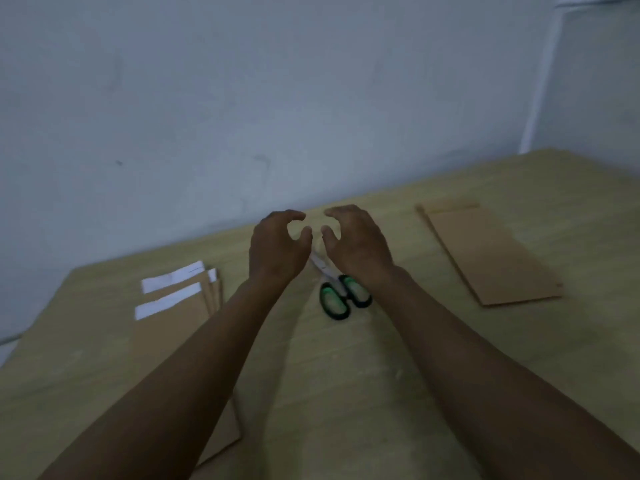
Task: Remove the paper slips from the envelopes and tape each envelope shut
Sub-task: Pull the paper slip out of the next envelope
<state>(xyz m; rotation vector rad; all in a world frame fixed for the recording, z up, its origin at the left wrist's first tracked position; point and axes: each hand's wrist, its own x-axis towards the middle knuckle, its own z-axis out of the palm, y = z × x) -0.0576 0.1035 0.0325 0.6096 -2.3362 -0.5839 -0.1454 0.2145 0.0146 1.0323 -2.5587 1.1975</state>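
A stack of brown envelopes [180,327] lies at the left of the table, with white paper slips [171,280] sticking out of their far ends. One brown envelope [488,258] lies flat at the right, apart from the stack. My left hand [277,247] and my right hand [356,244] hover side by side above the middle of the table, fingers loosely curved toward each other and holding nothing. The scene is dim and blurred. No tape shows.
Scissors with green and black handles [343,296] lie on the table just under and behind my hands, blades partly hidden by them. The wooden table [346,393] meets a pale wall at the back; its left edge drops off near the envelope stack.
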